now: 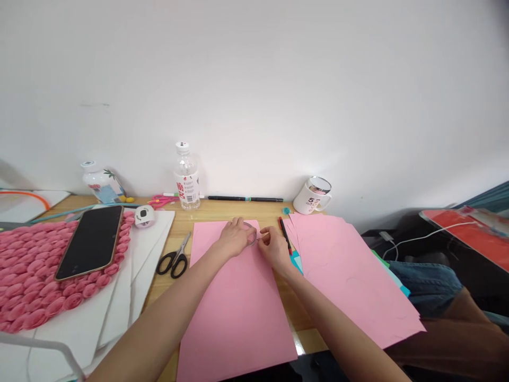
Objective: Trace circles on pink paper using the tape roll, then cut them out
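A sheet of pink paper [234, 313] lies lengthwise in front of me on the wooden table. Near its far end, my left hand [234, 237] holds a thin grey ring [250, 234] down against the sheet, fingers bent over its left side. Just right of the ring, my right hand [274, 248] is closed in a pinch, its fingertips close to the ring's edge. A tiny dark tip shows at those fingers, too small to name. Black-handled scissors [175, 259] lie left of the sheet, and a black and red pen [285, 235] lies beyond my right hand.
More pink sheets [350, 281] are stacked at right. A white mug [312, 196], a long black pen [245, 199] and a clear bottle [187, 180] line the wall. At left, a phone [91, 241] rests on pink petal-like rounds [35, 270]. A person's knee [425, 286] shows at right.
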`<state>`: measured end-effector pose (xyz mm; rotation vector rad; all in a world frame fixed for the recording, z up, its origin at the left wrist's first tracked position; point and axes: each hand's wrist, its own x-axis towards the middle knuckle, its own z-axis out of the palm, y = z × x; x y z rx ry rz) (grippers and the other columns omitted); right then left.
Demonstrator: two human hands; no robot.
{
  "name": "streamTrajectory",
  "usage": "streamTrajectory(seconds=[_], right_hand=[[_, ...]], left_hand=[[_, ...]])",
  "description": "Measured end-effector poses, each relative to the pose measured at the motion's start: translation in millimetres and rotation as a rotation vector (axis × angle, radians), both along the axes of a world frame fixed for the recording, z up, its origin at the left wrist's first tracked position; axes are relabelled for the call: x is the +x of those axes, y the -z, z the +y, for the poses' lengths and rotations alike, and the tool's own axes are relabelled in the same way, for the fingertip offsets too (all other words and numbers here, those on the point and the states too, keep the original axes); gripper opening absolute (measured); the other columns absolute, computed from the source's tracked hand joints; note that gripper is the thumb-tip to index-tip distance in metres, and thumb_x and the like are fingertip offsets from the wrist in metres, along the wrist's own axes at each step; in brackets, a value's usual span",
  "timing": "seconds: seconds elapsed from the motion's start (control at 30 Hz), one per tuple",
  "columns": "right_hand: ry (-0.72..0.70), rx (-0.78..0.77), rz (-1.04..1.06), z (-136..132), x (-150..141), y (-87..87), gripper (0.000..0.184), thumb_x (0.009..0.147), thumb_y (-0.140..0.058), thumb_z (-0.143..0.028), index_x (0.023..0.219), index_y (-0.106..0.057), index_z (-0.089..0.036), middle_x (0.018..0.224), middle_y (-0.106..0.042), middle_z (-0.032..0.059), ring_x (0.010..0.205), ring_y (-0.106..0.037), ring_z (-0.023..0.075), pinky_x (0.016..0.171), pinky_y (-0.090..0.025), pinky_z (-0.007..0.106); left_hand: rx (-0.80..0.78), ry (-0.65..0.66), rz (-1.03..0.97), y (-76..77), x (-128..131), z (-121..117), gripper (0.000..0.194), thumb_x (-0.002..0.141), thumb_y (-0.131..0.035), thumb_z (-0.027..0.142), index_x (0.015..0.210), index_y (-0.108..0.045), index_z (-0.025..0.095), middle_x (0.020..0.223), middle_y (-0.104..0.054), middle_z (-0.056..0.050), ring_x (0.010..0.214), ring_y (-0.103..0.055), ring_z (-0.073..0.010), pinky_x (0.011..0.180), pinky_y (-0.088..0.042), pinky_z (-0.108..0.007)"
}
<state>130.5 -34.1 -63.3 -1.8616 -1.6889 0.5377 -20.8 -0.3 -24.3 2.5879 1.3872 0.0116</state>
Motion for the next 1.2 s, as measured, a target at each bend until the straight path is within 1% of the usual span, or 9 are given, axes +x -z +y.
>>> streamTrajectory(seconds=[0.17, 0.37, 0.53, 0.67, 0.8, 0.87, 0.93, 1.07, 1.2], right_hand=[[0.071, -0.02, -0.109, 4, -9, 1.7, 0.022, 0.076, -0.052, -0.019, 0.097, -0.048, -0.018, 0.075, -0.068, 0.0004, 0.073, -0.064, 0.0183, 0.057, -0.035, 0.024], [0.131, -0.141, -0.213, 4, -20, -8.1, 0.026, 0.076, -0.052, -0.018, 0.102, -0.046, -0.017, 0.079, -0.069, 0.0038, 0.079, -0.065, 0.0211, 0.054, -0.031, 0.025], [0.137, -0.179, -0.208, -5, -28, -13.9, 0.023, 0.079, -0.05, -0.021, 0.102, -0.046, -0.017, 0.085, -0.069, 0.0072, 0.084, -0.065, 0.0226, 0.057, -0.035, 0.026], [0.134, -0.171, -0.117, -15, -36, -10.8, 0.022, 0.078, -0.051, -0.021, 0.099, -0.046, -0.018, 0.083, -0.069, 0.0057, 0.079, -0.065, 0.0212, 0.056, -0.036, 0.025], [-0.003, -0.023, 0.049, -28, -28, 1.6, 0.017, 0.076, -0.051, -0.016, 0.091, -0.044, -0.02, 0.076, -0.066, 0.0011, 0.067, -0.062, 0.0157, 0.056, -0.04, 0.023], [-0.089, 0.096, 0.026, -35, -17, 9.0, 0.008, 0.078, -0.048, -0.017, 0.084, -0.045, -0.021, 0.074, -0.064, -0.0003, 0.062, -0.059, 0.0137, 0.056, -0.04, 0.022], [-0.201, 0.23, -0.09, -40, -4, 14.4, 0.007, 0.082, -0.045, -0.015, 0.079, -0.045, -0.021, 0.073, -0.061, -0.0005, 0.06, -0.056, 0.0123, 0.055, -0.039, 0.022], [-0.52, 0.486, -0.438, -34, 10, 14.6, 0.019, 0.086, -0.038, -0.007, 0.074, -0.045, -0.02, 0.072, -0.057, 0.0016, 0.062, -0.051, 0.0128, 0.053, -0.034, 0.023], [-0.762, 0.611, -0.688, -18, 5, 8.4, 0.023, 0.089, -0.034, -0.004, 0.076, -0.047, -0.017, 0.075, -0.057, 0.0048, 0.063, -0.049, 0.0144, 0.048, -0.029, 0.025]], left_hand=[[-0.004, 0.005, 0.0, 4.3, 0, 2, 0.024, 0.088, -0.047, 0.027, 0.109, -0.059, 0.028, 0.104, -0.047, -0.008, 0.103, -0.044, -0.0252, 0.086, -0.037, -0.035], [-0.019, 0.028, 0.019, -0.1, 1, 2, 0.023, 0.087, -0.048, 0.025, 0.108, -0.059, 0.025, 0.101, -0.047, -0.008, 0.102, -0.043, -0.0237, 0.087, -0.035, -0.034], [-0.037, 0.032, 0.038, -4.0, 1, 1, 0.022, 0.088, -0.046, 0.024, 0.106, -0.059, 0.024, 0.101, -0.047, -0.008, 0.103, -0.043, -0.0238, 0.087, -0.036, -0.033], [-0.043, 0.032, 0.053, -4.5, 2, 2, 0.023, 0.089, -0.044, 0.025, 0.107, -0.059, 0.024, 0.103, -0.047, -0.009, 0.104, -0.043, -0.0242, 0.088, -0.036, -0.034], [-0.047, 0.04, 0.067, -4.4, 2, 4, 0.023, 0.087, -0.046, 0.025, 0.107, -0.058, 0.024, 0.106, -0.047, -0.009, 0.105, -0.043, -0.0245, 0.091, -0.035, -0.035], [-0.056, 0.036, 0.076, -5.2, 3, 5, 0.025, 0.085, -0.048, 0.023, 0.108, -0.057, 0.024, 0.107, -0.047, -0.009, 0.105, -0.043, -0.0247, 0.09, -0.036, -0.035], [-0.072, 0.028, 0.088, -7.6, 5, 7, 0.028, 0.083, -0.05, 0.021, 0.109, -0.056, 0.025, 0.107, -0.047, -0.009, 0.105, -0.043, -0.025, 0.088, -0.037, -0.035], [-0.107, 0.001, 0.111, -17.3, 10, 9, 0.032, 0.079, -0.054, 0.024, 0.111, -0.055, 0.026, 0.11, -0.048, -0.009, 0.105, -0.044, -0.0262, 0.087, -0.038, -0.036], [-0.127, -0.032, 0.118, -24.6, 14, 10, 0.036, 0.075, -0.058, 0.023, 0.111, -0.056, 0.027, 0.11, -0.048, -0.009, 0.106, -0.045, -0.0262, 0.087, -0.038, -0.035]])
